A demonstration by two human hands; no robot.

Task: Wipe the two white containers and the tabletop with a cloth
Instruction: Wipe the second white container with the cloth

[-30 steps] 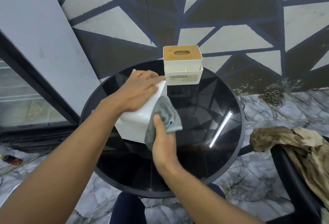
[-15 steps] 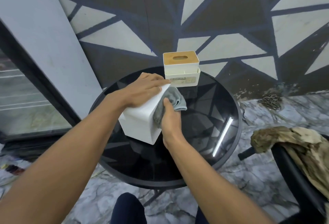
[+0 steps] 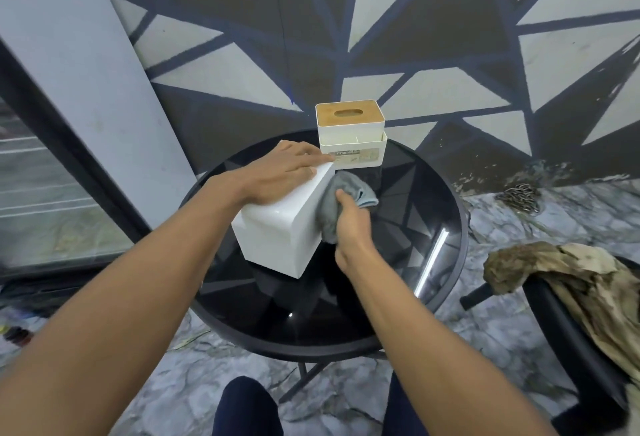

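A: Head view, step check. Plain box (image 3: 277,227) sits left of centre on the round black desk (image 3: 446,200), one corner toward the camera. Left hand (image 3: 280,176) lies flat on its top, fingers (image 3: 308,155) spread and loose, pressing down rather than gripping. Right hand (image 3: 349,224) is clenched round a bunched grey cloth (image 3: 346,193), which is pressed to the box's right face.

B: So, first container in hand?

A: I'd judge so: side-wiping the plain box. Second box (image 3: 351,137), with the wooden lid, stands at the far edge, just beyond the left fingertips, with nothing touching it.

B: Next move calls for?

A: Probably running the cloth along that face, then turning the box to reach the others, left hand bracing so it doesn't skate on the glossy top. After that, the far box and the desk.

B: Anything you can't make out?

A: Box's far and left faces are hidden. Right fingertips are buried in the cloth. Whether any face is already clean can't be told. Desk reflections mask dust. Label on the second box is too small to read in full.
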